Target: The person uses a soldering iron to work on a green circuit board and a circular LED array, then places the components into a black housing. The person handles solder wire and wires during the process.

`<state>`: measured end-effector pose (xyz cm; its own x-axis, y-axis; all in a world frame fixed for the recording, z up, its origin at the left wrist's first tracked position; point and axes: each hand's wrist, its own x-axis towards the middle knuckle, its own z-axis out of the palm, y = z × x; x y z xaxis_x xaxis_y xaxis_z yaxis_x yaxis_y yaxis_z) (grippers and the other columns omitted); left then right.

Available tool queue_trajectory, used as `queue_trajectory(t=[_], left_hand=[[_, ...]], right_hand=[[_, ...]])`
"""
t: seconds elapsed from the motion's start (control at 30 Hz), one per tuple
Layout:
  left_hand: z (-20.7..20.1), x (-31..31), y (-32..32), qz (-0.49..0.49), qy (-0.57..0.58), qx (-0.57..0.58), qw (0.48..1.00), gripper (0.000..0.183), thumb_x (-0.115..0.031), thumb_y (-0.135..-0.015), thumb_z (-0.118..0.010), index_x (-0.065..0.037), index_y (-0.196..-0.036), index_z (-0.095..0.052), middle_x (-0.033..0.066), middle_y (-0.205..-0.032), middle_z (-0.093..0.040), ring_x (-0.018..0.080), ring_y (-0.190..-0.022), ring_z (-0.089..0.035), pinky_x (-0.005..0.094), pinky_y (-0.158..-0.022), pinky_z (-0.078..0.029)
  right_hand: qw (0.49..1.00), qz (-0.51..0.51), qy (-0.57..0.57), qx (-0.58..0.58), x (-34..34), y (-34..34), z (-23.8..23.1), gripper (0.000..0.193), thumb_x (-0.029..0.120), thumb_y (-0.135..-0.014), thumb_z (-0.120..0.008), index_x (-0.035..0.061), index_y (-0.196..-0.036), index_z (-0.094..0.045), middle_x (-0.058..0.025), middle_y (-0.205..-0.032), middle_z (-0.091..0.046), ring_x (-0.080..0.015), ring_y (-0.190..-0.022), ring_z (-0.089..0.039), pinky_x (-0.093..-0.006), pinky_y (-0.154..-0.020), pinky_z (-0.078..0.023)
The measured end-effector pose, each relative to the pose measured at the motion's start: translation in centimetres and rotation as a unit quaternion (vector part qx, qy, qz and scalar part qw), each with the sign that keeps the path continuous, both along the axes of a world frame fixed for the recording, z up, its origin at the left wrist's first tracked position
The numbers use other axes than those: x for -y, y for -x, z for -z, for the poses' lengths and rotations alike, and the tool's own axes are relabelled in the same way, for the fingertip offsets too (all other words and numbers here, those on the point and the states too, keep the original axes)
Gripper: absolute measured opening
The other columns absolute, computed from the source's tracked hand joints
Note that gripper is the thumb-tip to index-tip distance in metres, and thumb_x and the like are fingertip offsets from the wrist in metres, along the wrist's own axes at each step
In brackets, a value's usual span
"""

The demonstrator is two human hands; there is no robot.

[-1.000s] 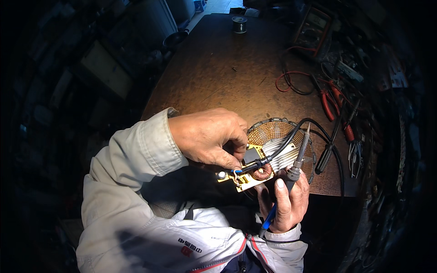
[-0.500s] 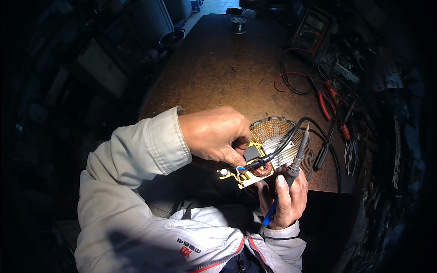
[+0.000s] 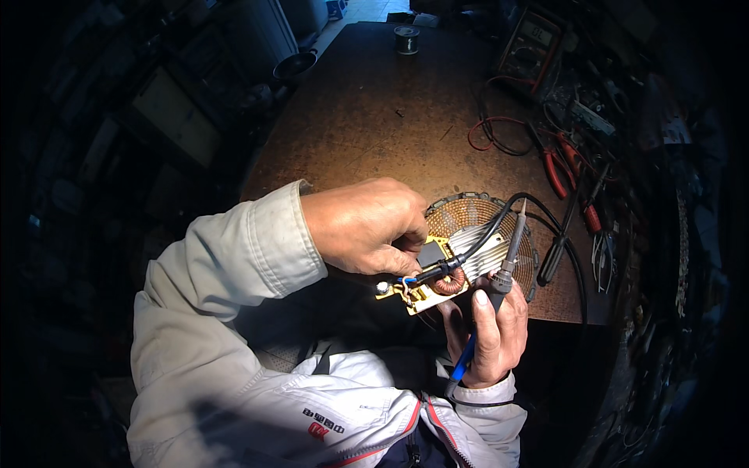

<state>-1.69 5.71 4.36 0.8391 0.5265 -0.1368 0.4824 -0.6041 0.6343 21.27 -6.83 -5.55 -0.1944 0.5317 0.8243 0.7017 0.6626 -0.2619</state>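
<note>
Pretty dim around the wooden table (image 3: pixel 351 132), solder spool (image 3: pixel 406 40) parked far end. Soldering iron (image 3: pixel 512 249) is gripped snugly by right hand (image 3: pixel 503 335); left hand (image 3: pixel 365 224) is curled at circuit board (image 3: pixel 431 301), hold can't be told.

The left arm (image 3: pixel 211 257) bends sharply at the elbow, the left hand (image 3: pixel 367 222) back upward, thumb (image 3: pixel 396 260) drawn toward curled fingers (image 3: pixel 414 230). The right hand (image 3: pixel 493 335) is closed, its thumb pointing forward.

Workshop, probably — pliers (image 3: pixel 555 173), multimeter (image 3: pixel 530 53), soldering iron (image 3: pixel 513 249)

Worn on the head, one fisheye view looks down, near, over the table (image 3: pixel 351 140)
</note>
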Motion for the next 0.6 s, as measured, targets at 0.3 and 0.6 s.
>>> queue_trajectory(t=[0.3,0.6], left_hand=[[0.2,0.0,0.3,-0.004,0.012,0.035,0.999,0.025,-0.024,-0.085,-0.081,-0.002,-0.083,-0.072,0.0105,-0.080,-0.062,0.0291,-0.081,-0.063,0.0419,-0.073,-0.048],[1.3,3.7,3.5,-0.019,-0.092,0.212,0.973,0.040,-0.018,-0.075,-0.086,0.001,-0.109,-0.075,0.0188,-0.118,-0.069,0.0331,-0.108,-0.066,0.0432,-0.091,-0.052]], right_hand=[[1.000,-0.007,0.000,-0.004,0.0,-0.1,-0.3,0.065,0.005,-0.075,-0.089,0.0020,-0.132,-0.059,-0.0209,-0.109,-0.070,-0.0397,-0.103,-0.070,-0.0536,-0.093,-0.056],[1.000,-0.006,-0.001,-0.009,0.0,0.0,-0.2,0.066,0.004,-0.075,-0.089,0.0021,-0.132,-0.059,-0.0210,-0.111,-0.070,-0.0409,-0.106,-0.070,-0.0530,-0.095,-0.055]])
